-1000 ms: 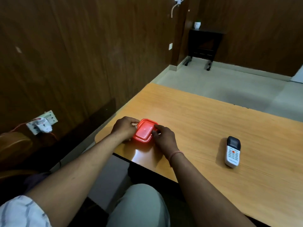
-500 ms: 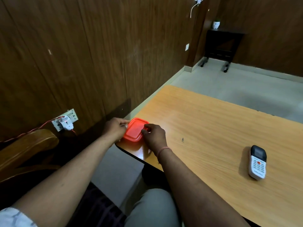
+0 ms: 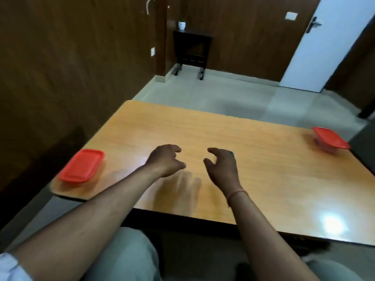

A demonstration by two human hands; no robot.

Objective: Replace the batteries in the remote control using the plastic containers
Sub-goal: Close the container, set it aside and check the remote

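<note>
A red-lidded plastic container (image 3: pixel 81 168) sits closed on the near left corner of the wooden table (image 3: pixel 263 169). A second red-lidded container (image 3: pixel 329 139) stands at the table's right edge, blurred. My left hand (image 3: pixel 165 160) and my right hand (image 3: pixel 221 167) hover side by side over the middle of the table, fingers curled and apart, with nothing seen in either palm. A small dark corner of the remote control (image 3: pixel 231 154) peeks out past my right hand; the rest is hidden behind that hand.
A dark wood-panelled wall runs along the left side of the table. A small black side table (image 3: pixel 191 49) with a white cup stands in the far corner. A white door (image 3: pixel 316 49) is at the back right. My knees are under the near edge.
Both hands have let go of the left red container and moved right to the table's middle. The view has swung right, so the second container is now in sight.
</note>
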